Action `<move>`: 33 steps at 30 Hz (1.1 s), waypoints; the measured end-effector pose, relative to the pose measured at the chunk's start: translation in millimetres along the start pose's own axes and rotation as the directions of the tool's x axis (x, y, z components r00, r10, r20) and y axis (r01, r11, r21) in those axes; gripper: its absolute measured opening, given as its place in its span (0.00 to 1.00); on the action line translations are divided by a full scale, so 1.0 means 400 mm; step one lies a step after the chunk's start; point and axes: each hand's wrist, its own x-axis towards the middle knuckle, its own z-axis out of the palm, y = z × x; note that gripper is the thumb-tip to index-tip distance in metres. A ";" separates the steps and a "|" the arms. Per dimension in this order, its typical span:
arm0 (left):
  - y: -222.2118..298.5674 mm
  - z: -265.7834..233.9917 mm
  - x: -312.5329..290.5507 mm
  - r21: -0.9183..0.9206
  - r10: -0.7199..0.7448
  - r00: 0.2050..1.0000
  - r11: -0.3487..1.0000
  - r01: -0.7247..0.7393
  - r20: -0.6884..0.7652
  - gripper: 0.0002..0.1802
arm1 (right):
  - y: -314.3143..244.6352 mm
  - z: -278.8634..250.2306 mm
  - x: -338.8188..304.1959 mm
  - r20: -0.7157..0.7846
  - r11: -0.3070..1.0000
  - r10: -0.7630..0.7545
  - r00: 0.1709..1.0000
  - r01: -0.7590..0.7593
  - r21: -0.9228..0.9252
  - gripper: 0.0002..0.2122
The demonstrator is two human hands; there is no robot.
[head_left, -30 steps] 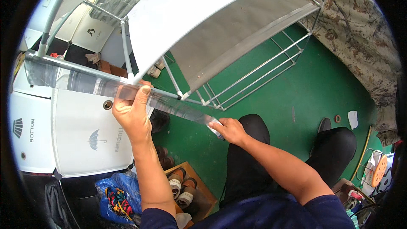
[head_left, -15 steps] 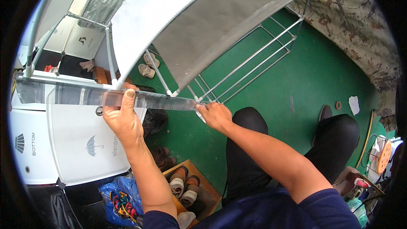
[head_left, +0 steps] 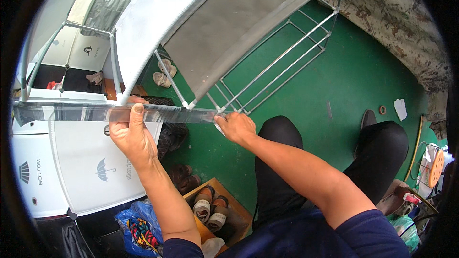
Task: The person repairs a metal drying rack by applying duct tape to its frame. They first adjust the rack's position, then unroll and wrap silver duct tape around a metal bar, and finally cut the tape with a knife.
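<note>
A tubular rack (head_left: 268, 78) with grey metal poles and pale joints lies tipped before me, a grey-and-white fabric cover (head_left: 229, 31) stretched over part of it. Along its near edge runs a wide clear plastic strip (head_left: 167, 114), wrinkled and shiny. My left hand (head_left: 135, 136) is closed round the strip and the pole at its middle, thumb on top and fingertips behind. At the strip's right end, next to a joint, the fingers of my right hand (head_left: 237, 128) close on it; a small whitish flap shows under them.
White cabinet-like fabric panels (head_left: 98, 162) stand at left. Below are a blue plastic bag (head_left: 138, 229) and a wooden box (head_left: 236, 205) with shoes. On the green floor (head_left: 306, 91) lie a tape roll (head_left: 382, 110) and white scrap (head_left: 400, 110). Camouflage cloth (head_left: 397, 28) hangs at right.
The rack, the strip and both hands sit slightly further left in the picture, and the floor things have shifted a little as well. Both hands keep the same holds.
</note>
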 end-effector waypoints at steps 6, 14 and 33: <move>-0.006 0.008 -0.002 0.007 0.024 1.000 1.000 -0.024 0.019 0.13 | 0.005 -0.003 0.009 0.009 1.000 0.025 1.000 -0.025 -0.001 0.28; -0.046 0.013 -0.012 0.083 0.169 0.985 0.982 -0.168 -0.012 0.13 | -0.002 -0.004 0.015 0.056 0.999 0.031 0.998 -0.033 0.038 0.29; -0.103 0.035 -0.052 -0.075 0.056 0.998 0.996 -0.055 0.019 0.16 | 0.007 -0.001 0.034 0.055 0.996 0.044 0.998 -0.048 0.075 0.30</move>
